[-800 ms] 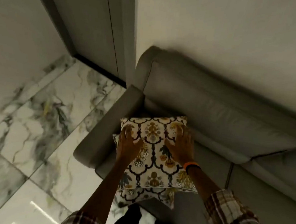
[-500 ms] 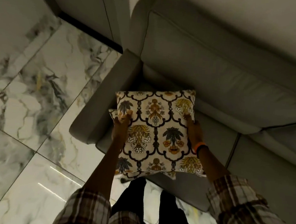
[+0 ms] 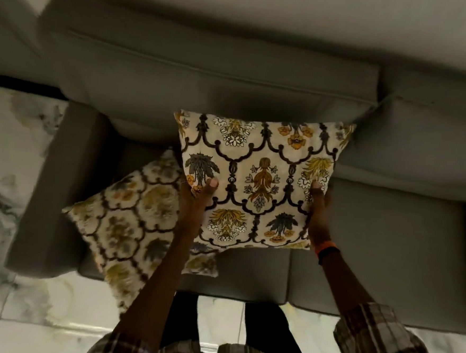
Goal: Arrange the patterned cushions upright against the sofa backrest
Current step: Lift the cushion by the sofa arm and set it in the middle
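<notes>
I hold a cream cushion [image 3: 259, 178] with a dark lattice and yellow and grey flowers, lifted above the grey sofa seat [image 3: 387, 242]. My left hand [image 3: 197, 201] grips its left edge and my right hand [image 3: 319, 210] grips its right edge, thumbs on the front face. Its top edge reaches the grey backrest [image 3: 206, 72]. A second cushion [image 3: 129, 224] of the same pattern lies flat and skewed on the seat by the left armrest, one corner hanging over the seat's front edge. My left forearm covers part of it.
The grey armrest [image 3: 52, 185] bounds the seat on the left. A second backrest cushion [image 3: 422, 140] runs to the right. Marble floor tiles [image 3: 12, 161] lie left of and in front of the sofa. My dark-trousered legs [image 3: 262, 330] stand at the seat's front edge.
The top cushion has come up off the lower one and moved right, toward the backrest. The lower cushion now shows, lying flat. My view has swung to face the sofa squarely.
</notes>
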`<move>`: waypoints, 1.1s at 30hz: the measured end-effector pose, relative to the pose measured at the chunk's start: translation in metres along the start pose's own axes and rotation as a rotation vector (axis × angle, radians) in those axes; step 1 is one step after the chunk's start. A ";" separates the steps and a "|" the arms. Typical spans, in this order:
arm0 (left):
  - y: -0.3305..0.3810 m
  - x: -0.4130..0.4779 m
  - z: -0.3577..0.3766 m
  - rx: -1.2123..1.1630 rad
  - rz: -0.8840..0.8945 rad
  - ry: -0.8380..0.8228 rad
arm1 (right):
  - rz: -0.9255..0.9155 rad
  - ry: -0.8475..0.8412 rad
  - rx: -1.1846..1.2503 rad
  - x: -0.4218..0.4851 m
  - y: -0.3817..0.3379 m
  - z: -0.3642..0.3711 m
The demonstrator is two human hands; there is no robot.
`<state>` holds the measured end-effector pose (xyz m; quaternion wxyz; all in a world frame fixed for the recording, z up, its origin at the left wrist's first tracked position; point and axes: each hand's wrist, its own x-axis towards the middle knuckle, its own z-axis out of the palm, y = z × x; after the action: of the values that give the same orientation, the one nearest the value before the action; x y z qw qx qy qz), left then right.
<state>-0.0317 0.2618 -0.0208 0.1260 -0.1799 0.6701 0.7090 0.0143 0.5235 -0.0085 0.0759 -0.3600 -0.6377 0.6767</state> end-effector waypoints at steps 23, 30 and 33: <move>-0.115 0.081 0.241 0.265 -0.043 -0.321 | 0.069 -0.129 -0.250 0.188 0.080 -0.191; -0.108 0.074 0.209 0.340 -0.010 -0.214 | 0.308 0.164 -0.096 0.134 0.105 -0.130; -0.101 0.063 0.155 0.419 -0.032 -0.096 | 0.358 0.146 -0.229 0.091 0.115 -0.069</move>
<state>-0.0599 0.4191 -0.1331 0.2037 -0.1265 0.7930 0.5601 0.0297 0.6103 -0.1442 -0.0410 -0.5219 -0.6291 0.5746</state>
